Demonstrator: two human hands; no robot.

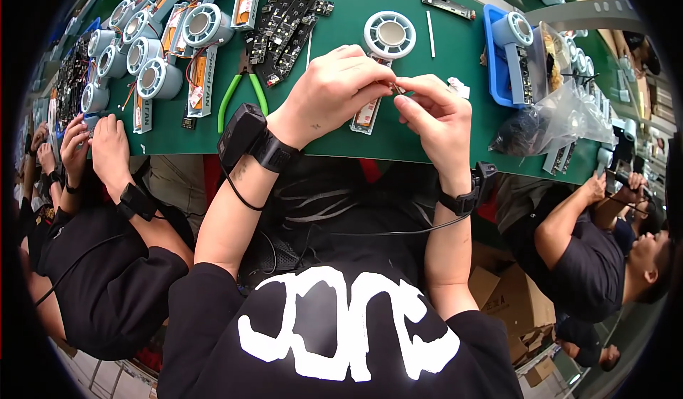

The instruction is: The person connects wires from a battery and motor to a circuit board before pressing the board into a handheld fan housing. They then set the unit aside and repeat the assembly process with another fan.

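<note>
Pinched fingers of my left hand [338,89] meet those of my right hand [435,111] above the work mat. Between the fingertips is something small, thin and dark reddish, too small to name for sure. Directly beneath lies a light blue handheld fan [390,16], its round head pointing away from me. Its open handle [365,116] shows an orange and white part inside and is partly covered by my hands. Each of my wrists wears a black strap with a small box and cable.
Green-handled pliers [262,94] and a heap of black circuit boards [288,29] lie left. Several fan units [158,79] crowd the far left. At right are a blue tray [491,57], a clear plastic bag [562,125] and a thin white stick [430,34]. Other people sit on both sides.
</note>
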